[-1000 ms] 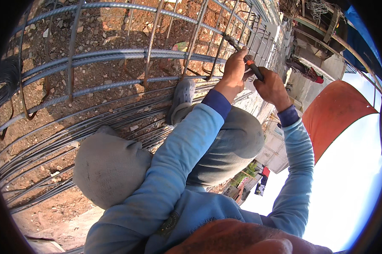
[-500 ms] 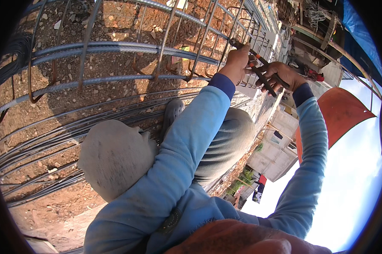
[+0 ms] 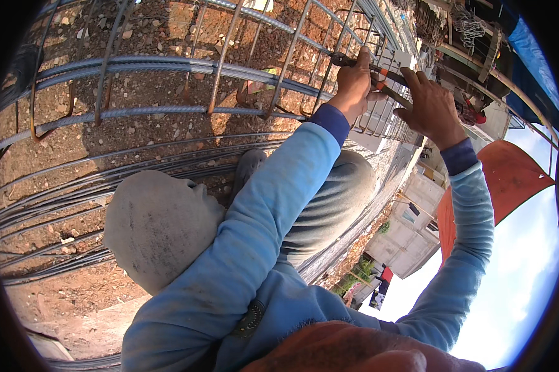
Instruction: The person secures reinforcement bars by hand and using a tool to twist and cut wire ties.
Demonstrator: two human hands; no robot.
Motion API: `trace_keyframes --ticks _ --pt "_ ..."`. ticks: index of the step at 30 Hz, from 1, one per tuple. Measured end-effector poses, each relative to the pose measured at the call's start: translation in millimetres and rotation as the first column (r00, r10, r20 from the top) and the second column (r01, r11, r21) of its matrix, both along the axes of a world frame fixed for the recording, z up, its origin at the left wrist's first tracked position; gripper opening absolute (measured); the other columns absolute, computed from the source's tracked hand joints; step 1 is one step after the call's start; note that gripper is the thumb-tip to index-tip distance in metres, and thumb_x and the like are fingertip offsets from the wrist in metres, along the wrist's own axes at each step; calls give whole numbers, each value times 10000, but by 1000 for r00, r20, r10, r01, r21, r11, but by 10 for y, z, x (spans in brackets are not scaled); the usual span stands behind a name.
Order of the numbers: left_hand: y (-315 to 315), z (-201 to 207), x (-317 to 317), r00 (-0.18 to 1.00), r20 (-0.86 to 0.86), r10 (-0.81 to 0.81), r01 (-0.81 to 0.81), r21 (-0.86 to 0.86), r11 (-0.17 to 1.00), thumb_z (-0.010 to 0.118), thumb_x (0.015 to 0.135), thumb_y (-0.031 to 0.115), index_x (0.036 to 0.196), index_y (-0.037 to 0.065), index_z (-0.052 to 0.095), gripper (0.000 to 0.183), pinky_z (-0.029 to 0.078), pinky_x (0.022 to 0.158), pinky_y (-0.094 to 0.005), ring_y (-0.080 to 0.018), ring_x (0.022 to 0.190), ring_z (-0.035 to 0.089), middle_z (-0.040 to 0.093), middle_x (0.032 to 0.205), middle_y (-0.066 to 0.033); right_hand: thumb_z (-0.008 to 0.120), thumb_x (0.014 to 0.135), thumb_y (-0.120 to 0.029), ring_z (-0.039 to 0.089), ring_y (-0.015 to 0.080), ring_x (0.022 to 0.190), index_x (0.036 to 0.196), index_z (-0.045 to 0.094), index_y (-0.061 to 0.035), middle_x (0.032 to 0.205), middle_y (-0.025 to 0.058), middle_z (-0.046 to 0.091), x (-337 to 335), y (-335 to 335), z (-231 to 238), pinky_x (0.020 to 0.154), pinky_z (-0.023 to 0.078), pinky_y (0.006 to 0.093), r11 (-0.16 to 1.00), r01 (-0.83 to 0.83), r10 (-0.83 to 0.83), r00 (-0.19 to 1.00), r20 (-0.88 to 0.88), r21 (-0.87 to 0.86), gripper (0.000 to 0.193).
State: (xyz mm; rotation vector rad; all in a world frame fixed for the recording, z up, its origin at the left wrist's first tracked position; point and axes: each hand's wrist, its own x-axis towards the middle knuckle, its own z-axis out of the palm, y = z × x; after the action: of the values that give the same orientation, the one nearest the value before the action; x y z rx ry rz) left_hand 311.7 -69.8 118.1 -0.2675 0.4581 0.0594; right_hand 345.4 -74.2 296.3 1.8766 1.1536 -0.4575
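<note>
Left hand (image 3: pixel 354 87): fingers were wrapped round the pincers (image 3: pixel 386 73).
Right hand (image 3: pixel 435 110): fingers stood parted about the handles; firm contact unclear.
Rebar cage (image 3: pixel 168 64): lay beside pincers.

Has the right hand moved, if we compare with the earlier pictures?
Yes. Judged against the rebar cage, the right hand has moved toward the picture's right and somewhat upward, farther from the bars.

pincers (image 3: pixel 393 77): dull metal | rebar (image 3: pixel 168 64): ribbed metal | sleeve (image 3: pixel 295 192): matt cloth | trousers (image 3: pixel 158 232): matt cloth | ground (image 3: pixel 102 286): rough
</note>
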Motion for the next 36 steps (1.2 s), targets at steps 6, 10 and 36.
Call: trace_keyframes --ticks 6,10,36 --pt "109 85 16 1000 15 -25 26 -21 999 364 957 558 945 0 536 584 599 602 -438 -208 618 604 497 687 -62 663 723 -105 531 234 885 1276 438 -33 958 88 513 -83 -89 -46 718 415 374 778 -625 590 761 268 59 601" --pt "135 96 -76 989 130 -63 72 -67 995 362 943 589 927 13 488 590 592 623 -449 -222 628 611 474 711 -71 707 719 -157 511 274 909 1383 361 -37 1018 117 500 -266 -41 -73 760 403 401 908 -418 405 877 256 -6 758" --pt "-116 -33 -253 988 94 -125 123 30 992 432 945 540 1432 106 283 669 470 945 -490 -316 1173 473 480 1203 -181 607 829 -197 645 356 823 980 643 -89 853 157 667 611 -19 -97 743 515 443 973 -197 204 978 -52 123 189"
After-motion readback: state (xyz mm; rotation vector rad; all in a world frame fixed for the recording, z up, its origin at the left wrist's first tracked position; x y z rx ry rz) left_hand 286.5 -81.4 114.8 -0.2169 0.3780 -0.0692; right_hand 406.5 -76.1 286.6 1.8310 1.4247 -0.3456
